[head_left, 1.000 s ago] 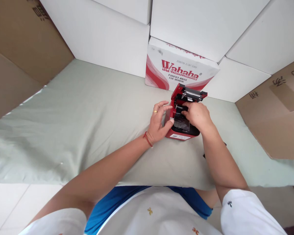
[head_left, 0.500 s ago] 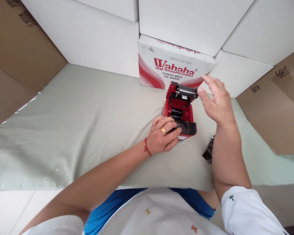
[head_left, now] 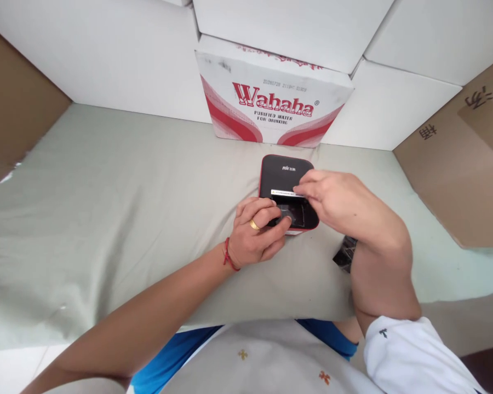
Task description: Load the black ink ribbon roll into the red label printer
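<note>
A small red label printer (head_left: 285,174) with a black top sits on the pale green cloth, its lid down. My left hand (head_left: 257,232), with a gold ring and a red wrist cord, grips the printer's near left corner, fingers curled over the front. My right hand (head_left: 337,200) rests on the printer's right side, fingertips pinching at the white strip (head_left: 285,193) at the paper slot.
A Wahaha water carton (head_left: 271,104) stands right behind the printer, among white boxes. Brown cartons flank the cloth at left (head_left: 16,109) and right (head_left: 464,153). A small dark object (head_left: 345,253) lies by my right forearm. The cloth's edge (head_left: 271,314) runs near my body.
The printer's red lid, open before, is now down. My right hand came from the raised lid down onto the top; my left hand moved from the side to the front corner.
</note>
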Demonstrator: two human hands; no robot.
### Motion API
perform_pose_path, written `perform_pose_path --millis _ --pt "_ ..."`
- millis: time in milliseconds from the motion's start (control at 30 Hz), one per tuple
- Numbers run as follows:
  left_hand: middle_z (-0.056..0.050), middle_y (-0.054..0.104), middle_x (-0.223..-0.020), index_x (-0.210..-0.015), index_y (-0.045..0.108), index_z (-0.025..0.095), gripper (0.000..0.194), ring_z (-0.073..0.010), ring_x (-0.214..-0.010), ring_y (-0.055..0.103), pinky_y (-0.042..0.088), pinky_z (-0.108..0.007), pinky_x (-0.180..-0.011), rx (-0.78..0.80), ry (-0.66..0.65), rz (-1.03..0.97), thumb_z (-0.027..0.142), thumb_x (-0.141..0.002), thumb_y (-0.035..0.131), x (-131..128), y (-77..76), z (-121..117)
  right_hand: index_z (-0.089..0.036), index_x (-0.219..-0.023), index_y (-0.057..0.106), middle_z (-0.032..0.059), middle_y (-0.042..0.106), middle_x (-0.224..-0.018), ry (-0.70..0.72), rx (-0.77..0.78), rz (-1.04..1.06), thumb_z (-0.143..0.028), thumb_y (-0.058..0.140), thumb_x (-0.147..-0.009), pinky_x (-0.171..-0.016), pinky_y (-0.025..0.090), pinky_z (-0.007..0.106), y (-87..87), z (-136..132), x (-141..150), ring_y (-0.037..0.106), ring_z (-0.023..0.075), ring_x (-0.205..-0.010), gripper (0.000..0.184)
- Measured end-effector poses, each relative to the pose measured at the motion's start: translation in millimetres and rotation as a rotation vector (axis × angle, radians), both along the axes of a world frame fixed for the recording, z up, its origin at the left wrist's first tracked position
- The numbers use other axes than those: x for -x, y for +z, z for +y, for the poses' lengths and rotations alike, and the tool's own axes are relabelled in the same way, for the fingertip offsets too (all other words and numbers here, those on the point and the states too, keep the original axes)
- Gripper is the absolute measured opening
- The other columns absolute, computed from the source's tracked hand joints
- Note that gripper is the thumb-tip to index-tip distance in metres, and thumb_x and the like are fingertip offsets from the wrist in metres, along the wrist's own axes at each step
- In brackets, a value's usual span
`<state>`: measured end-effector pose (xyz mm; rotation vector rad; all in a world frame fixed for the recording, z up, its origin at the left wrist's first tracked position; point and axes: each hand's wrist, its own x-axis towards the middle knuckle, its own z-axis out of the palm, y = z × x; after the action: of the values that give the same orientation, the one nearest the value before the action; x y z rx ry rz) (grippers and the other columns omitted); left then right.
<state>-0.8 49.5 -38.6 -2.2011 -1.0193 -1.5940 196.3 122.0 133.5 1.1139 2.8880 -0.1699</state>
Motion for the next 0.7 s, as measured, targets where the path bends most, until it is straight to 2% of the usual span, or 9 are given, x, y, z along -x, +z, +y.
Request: perform_pose_path --millis 133,233,300,433,567,700 --pt "-0.006 0.082 -0.117 -0.142 0.072 0.037 0.041 -0.0316 -0.122 0.075 0.057 -0.053 -0.107 0.150 0.019 -0.045 0.031 -0.103 0.064 6 -0.9 -2 -0.015 -0.114 0.088 0.0134 0.083 -0.127 -0.022 0.004 -0.144 0.000 0.046 -0.099 -0.074 0.046 0.037 2.8 -5 11 0.076 0.0244 -0.092 0.046" --pt "-0.010 0.080 -0.140 -0.157 0.063 0.033 0.048 -0.0339 -0.140 0.070 0.053 -0.057 -0.121 0.236 0.037 -0.169 0.040 -0.111 0.053 14 5.8 0 -0.018 -0.114 0.088 0.0105 0.084 -0.127 -0.002 0.013 -0.099 -0.002 0.047 -0.099 -0.072 0.043 0.036 3.0 -1 8 0.075 0.0228 -0.091 0.047" --pt "-0.010 0.081 -0.143 -0.162 0.059 0.032 0.048 -0.0309 -0.142 0.071 0.049 -0.055 -0.126 0.301 0.024 -0.241 0.040 -0.116 0.046 20 10.6 3 -0.020 -0.113 0.088 0.0092 0.085 -0.126 0.022 0.024 -0.043 -0.004 0.049 -0.100 -0.073 0.043 0.035 1.7 3 3 0.075 0.0223 -0.092 0.045" --pt "-0.005 0.088 -0.128 -0.152 0.067 0.031 0.043 -0.0245 -0.127 0.079 0.042 -0.052 -0.132 0.379 -0.015 -0.308 0.038 -0.119 0.040 27 14.6 11 -0.020 -0.109 0.088 0.0088 0.085 -0.121 0.028 0.053 0.021 -0.005 0.050 -0.099 -0.074 0.044 0.034 -0.4 5 0 0.073 0.0213 -0.090 0.042" --pt "-0.003 0.089 -0.120 -0.136 0.074 0.031 0.040 -0.0249 -0.122 0.080 0.044 -0.053 -0.131 0.411 -0.003 -0.298 0.042 -0.118 0.040 29 15.4 14 -0.020 -0.105 0.087 0.0091 0.084 -0.118 0.010 0.077 -0.002 -0.003 0.049 -0.097 -0.074 0.044 0.034 -0.8 3 3 0.073 0.0207 -0.088 0.042" --pt "-0.003 0.087 -0.122 -0.130 0.074 0.030 0.033 -0.0257 -0.121 0.079 0.044 -0.056 -0.131 0.422 -0.017 -0.276 0.038 -0.113 0.047 30 16.0 15 -0.019 -0.107 0.087 0.0103 0.084 -0.118 0.009 0.062 -0.008 -0.003 0.049 -0.097 -0.075 0.045 0.033 -1.6 2 4 0.073 0.0217 -0.090 0.043"
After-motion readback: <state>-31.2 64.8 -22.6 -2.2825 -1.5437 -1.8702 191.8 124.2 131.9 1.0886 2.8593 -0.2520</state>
